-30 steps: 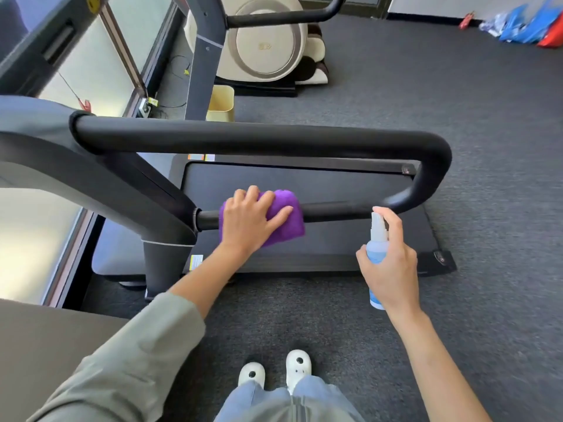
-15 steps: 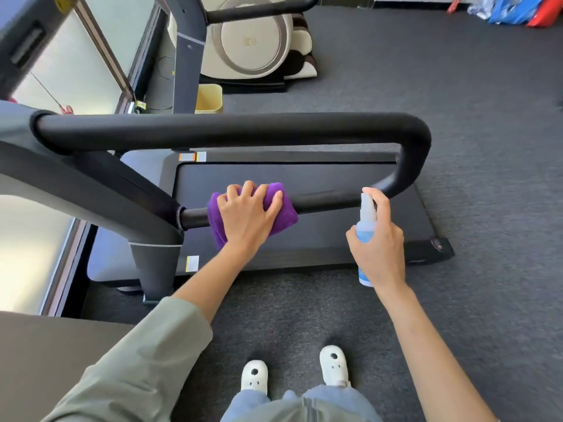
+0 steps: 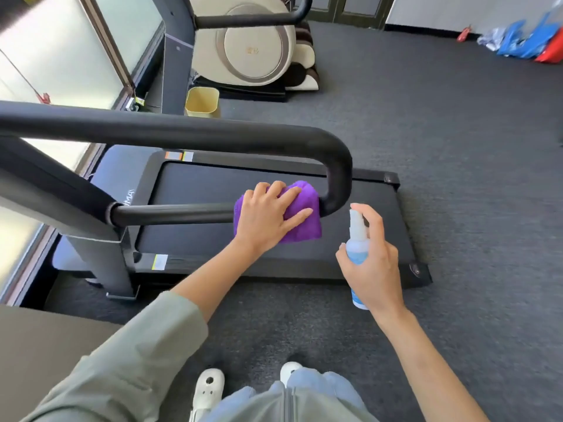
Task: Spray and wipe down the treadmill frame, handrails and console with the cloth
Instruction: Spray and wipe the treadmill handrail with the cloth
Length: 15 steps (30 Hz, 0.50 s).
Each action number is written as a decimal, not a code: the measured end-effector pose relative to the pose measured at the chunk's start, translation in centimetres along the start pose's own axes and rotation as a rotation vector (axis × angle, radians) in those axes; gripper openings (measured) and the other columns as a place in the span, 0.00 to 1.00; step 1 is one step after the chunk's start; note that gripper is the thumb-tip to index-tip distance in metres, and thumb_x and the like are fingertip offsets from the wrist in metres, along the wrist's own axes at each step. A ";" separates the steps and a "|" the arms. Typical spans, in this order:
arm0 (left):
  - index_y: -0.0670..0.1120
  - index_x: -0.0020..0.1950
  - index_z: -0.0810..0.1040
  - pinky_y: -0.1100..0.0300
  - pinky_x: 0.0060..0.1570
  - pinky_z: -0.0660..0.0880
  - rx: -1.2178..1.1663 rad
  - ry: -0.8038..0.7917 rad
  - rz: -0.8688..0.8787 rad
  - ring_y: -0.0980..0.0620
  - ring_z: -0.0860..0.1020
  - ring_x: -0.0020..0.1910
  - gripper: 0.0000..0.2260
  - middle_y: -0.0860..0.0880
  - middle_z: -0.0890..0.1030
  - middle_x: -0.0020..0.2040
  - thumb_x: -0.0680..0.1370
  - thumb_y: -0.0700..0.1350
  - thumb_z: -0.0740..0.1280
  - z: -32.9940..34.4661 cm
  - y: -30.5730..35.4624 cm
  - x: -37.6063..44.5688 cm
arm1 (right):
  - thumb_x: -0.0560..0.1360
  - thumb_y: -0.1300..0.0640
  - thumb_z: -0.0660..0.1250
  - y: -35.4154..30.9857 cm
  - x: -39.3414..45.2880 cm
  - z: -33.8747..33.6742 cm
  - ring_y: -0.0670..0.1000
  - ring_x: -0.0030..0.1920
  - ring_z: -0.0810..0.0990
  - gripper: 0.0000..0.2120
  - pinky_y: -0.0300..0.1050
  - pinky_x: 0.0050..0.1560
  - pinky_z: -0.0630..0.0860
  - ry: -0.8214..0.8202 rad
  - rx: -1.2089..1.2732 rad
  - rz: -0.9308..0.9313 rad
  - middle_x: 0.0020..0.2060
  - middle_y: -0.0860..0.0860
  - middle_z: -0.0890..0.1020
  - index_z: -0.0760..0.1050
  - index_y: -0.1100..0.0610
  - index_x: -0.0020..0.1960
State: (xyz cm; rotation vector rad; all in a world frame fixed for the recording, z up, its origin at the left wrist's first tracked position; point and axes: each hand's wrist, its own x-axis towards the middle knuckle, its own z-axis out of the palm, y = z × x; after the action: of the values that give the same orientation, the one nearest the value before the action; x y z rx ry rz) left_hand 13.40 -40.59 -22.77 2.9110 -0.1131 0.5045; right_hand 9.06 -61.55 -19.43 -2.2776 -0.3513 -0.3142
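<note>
A purple cloth [image 3: 303, 228] is draped over the thin lower bar [image 3: 170, 213] of the black treadmill handrail [image 3: 182, 133], right beside the rail's curved end. My left hand [image 3: 264, 219] lies on top of the cloth, fingers and thumb spread fairly straight, pressing it onto the bar. My right hand [image 3: 376, 271] grips a small clear spray bottle [image 3: 357, 242] of blue liquid, held upright just right of the bend, with the index finger over the nozzle. Below the rail lies the treadmill belt [image 3: 213, 185].
The grey treadmill upright [image 3: 100, 257] stands at the left by a window. Behind are a second machine's post [image 3: 176, 56], a yellow bin [image 3: 202, 102] and a cream massage chair [image 3: 253, 47]. Blue and red bags [image 3: 527, 41] lie far right on grey carpet.
My left hand has slid the cloth to the right along the lower bar, from near the upright to the curved end. My right hand still holds the bottle beside the bend.
</note>
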 end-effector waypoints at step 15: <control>0.48 0.51 0.82 0.50 0.46 0.71 0.111 0.134 -0.260 0.44 0.78 0.50 0.22 0.50 0.83 0.50 0.82 0.59 0.52 0.4 0.1 -0.6 | 0.72 0.66 0.68 2.3 2.3 -0.1 0.56 0.37 0.75 0.32 0.55 0.42 0.78 -0.135 0.108 0.026 0.47 0.41 0.75 0.64 0.42 0.68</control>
State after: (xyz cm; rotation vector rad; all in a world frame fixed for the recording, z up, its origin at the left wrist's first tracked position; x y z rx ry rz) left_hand 12.96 -40.77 -23.35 2.9248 0.3171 0.6750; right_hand 11.98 -62.77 -20.11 -2.2006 -0.3979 -0.1249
